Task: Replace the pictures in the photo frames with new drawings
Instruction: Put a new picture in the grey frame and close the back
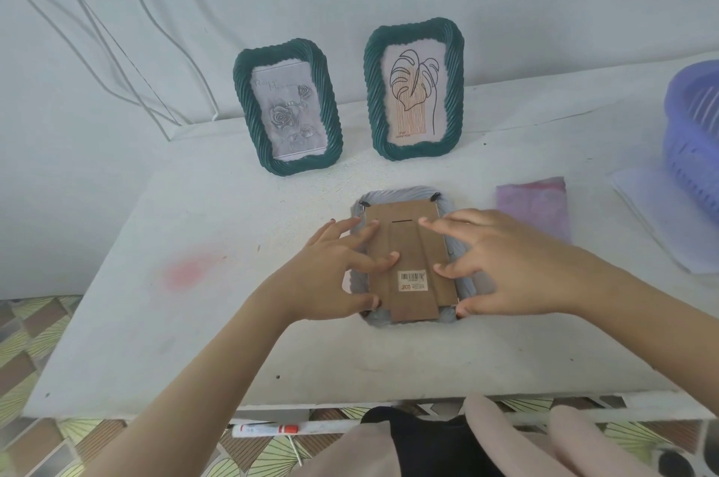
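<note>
Your left hand [338, 270] and right hand [505, 266] are both spread loosely, clenched on nothing. The fingertips rest on the brown cardboard backing [400, 212] of the pale grey ribbed photo frame [404, 191], and each thumb sits at a near corner of it. That frame lies face down on the white table [194, 321] right in front of you, between your hands. Its folded cardboard stand is flat along the middle, with a white barcode sticker [412, 280] near the lower end. Just beside your right hand lies a folded purple cloth [533, 210]. Farther right, white paper sheets [653, 219] sit partly under a blue-violet slotted plastic basket [692, 134] at the table's edge. Beyond the grey frame, two dark green ribbed frames stand against the wall: the left green frame [244, 103] holds a grey rose picture [288, 111], the right green frame [374, 103] a line drawing of a leaf [415, 91]. A faint pink stain [190, 270] marks the tabletop to your left.
</note>
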`<state>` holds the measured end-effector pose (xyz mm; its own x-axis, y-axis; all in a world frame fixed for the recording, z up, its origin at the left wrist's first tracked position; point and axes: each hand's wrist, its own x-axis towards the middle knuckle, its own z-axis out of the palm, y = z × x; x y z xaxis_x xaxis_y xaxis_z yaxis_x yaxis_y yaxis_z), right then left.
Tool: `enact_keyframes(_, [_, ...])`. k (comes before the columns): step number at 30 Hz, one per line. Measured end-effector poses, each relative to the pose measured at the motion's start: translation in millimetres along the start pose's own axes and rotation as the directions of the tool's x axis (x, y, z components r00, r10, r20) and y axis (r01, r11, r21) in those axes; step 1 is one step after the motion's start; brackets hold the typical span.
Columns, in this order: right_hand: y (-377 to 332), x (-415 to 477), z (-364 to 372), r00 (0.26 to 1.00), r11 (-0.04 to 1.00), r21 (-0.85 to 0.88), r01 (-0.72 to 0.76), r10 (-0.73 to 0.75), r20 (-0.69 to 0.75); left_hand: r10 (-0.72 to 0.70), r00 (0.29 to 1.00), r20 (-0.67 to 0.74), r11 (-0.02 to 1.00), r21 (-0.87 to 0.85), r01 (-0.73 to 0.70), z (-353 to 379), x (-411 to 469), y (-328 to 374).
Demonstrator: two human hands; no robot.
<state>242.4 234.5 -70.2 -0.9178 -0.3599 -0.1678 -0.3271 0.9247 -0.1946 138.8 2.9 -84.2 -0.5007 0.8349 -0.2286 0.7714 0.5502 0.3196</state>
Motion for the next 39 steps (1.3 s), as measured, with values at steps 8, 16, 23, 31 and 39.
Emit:
enact_keyframes(8, [4.4,7.4,2.8,0.966,0.956,-0.217,0.2,-0.229,-0.119,-0.014,1.0,0.006,0.996,-0.09,0.014,2.5,0.8,-3.0])
enact_keyframes(16, [3.5,9.6,7.9,0.923,0.909,-0.256,0.33,-0.367,-0.115,-0.005,1.0,-0.007,0.994,-0.108,0.004,3.8,2.5,-2.7])
enact_keyframes(23, [-0.4,-6.1,44.3,0.893,0.983,-0.001,0.186,-0.169,-0.418,-0.014,1.0,-0.017,0.985,-0.173,0.011,6.4,1.2,-3.2])
enact_keyframes(31, [-23.5,-11.4,68.0,0.796,0.838,0.531,-0.127,0.406,-0.449,-0.041,0.999,-0.024,0.948,-0.318,0.031,10.5,-0.2,-1.3])
enact_keyframes(39, [-31.5,-5.3,40.2,0.659,0.123,0.971,0.207,0.716,-0.231,-0.214,0.935,-0.283,0.914,-0.396,0.089,9.4,1.2,16.9])
